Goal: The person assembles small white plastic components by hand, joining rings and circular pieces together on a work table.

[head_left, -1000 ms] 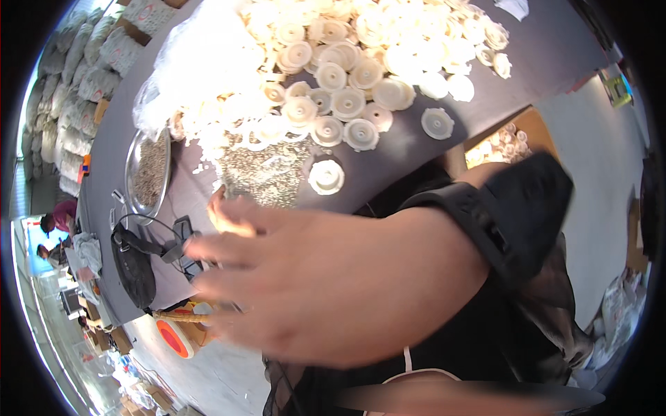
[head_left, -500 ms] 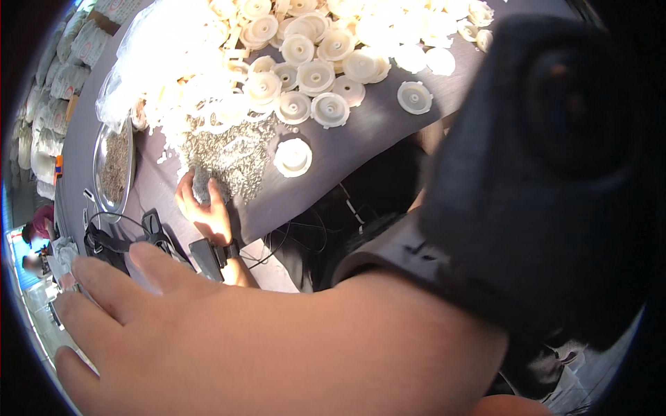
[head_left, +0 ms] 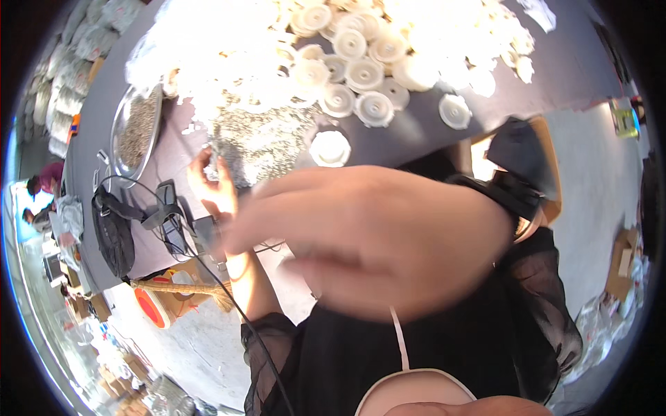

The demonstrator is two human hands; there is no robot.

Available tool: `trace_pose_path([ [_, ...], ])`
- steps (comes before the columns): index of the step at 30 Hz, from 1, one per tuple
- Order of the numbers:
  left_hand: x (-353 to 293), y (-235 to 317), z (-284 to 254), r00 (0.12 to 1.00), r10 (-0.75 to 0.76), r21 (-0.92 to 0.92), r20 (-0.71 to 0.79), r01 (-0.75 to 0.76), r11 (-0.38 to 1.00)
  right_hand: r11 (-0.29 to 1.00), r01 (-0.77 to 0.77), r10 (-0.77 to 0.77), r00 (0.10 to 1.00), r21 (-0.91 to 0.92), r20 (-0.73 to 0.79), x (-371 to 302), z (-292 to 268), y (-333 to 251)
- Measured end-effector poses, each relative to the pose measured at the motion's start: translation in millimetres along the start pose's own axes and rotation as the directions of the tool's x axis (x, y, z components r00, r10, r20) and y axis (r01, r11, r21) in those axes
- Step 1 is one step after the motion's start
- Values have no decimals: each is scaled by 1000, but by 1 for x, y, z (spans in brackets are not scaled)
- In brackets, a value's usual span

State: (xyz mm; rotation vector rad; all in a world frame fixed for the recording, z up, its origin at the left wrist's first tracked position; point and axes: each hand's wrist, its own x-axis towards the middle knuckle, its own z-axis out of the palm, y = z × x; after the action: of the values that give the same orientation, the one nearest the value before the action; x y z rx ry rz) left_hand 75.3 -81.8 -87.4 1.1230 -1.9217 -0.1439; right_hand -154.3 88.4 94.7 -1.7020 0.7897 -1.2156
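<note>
My left hand (head_left: 215,187), fingers loosely open, touches the small metal parts (head_left: 260,142) left of centre; pinch few. Right hand (head_left: 374,236) blurred mid-frame, open, empty.

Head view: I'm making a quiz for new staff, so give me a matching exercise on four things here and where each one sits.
Things:
1. white discs
2. metal bowl
3. black bag
4. right hand

Places:
A. left edge of the table, by cables
B. blurred, close to the camera
C. heaped at the top
D. left of the small shiny parts

Pairs: 1-C, 2-D, 3-A, 4-B
</note>
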Motion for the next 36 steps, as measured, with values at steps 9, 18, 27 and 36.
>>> trace_pose_path([
  [9, 28, 21, -3, 930, -181, 86, 320, 161, 983, 732, -138, -19, 975, -667, -222, -23, -1, 130],
  [18, 11, -3, -3, 970, -218, -246, 106, 238, 940, 549, -145, -110, 964, -823, -243, -1, 1, 162],
  [27, 6, 33, -24, 790, -566, -810, 234, 481, 336, 677, -94, -131, 960, -730, -246, 25, 18, 163],
  [36, -2, -48, -36, 893, -446, -391, 58, 432, 813, 699, -41, -105, 982, -714, -159, 28, 20, 163],
])
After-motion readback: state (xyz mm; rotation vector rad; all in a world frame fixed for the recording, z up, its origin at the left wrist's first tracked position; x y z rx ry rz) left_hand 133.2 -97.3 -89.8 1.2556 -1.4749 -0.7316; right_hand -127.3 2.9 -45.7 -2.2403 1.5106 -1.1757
